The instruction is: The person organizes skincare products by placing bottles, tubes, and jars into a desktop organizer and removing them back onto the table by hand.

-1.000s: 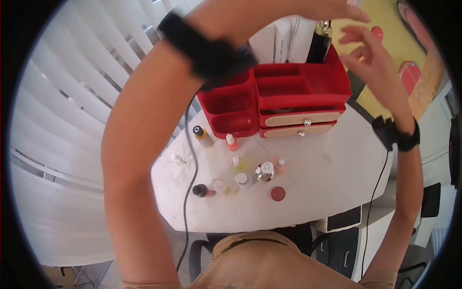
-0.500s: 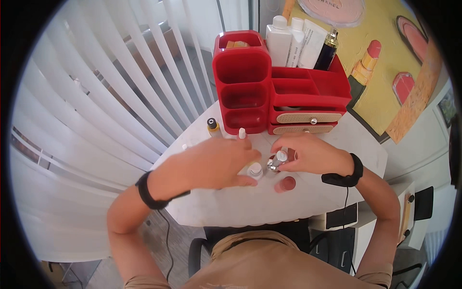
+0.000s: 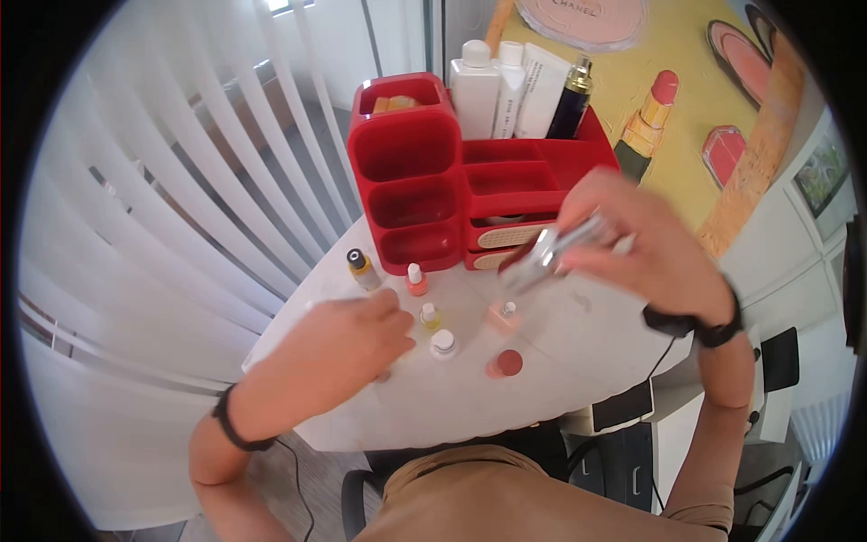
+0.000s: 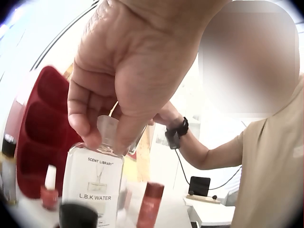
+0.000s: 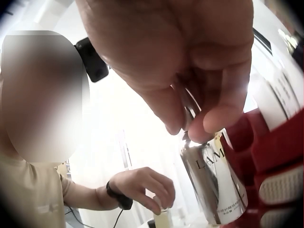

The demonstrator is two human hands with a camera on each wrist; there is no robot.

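Observation:
My left hand (image 3: 348,339) pinches the cap of a clear square perfume bottle (image 4: 94,185), labelled "L.B.K WATER", in the left wrist view; the hand hides it in the head view. In the right wrist view my right hand (image 3: 646,244) holds a shiny silver bottle (image 5: 213,183) by its top. That bottle is tilted in the head view, in front of the drawers of a red organizer (image 3: 406,194). Near the left hand stand a yellow-green bottle (image 3: 430,316), a white-capped bottle (image 3: 442,344) and a coral nail polish bottle (image 3: 415,280).
A pink bottle (image 3: 504,316) and a reddish jar-like container (image 3: 506,363) stand on the white table (image 3: 578,352). At the left is a black-capped bottle (image 3: 361,268). White bottles (image 3: 474,90) and a dark spray bottle (image 3: 572,99) fill the organizer's back. Vertical blinds (image 3: 208,181) line the left.
Both hands came down from above the organizer to the small bottles. Since then my right hand has lifted the silver bottle up and right, while my left hand moved left to the perfume bottle.

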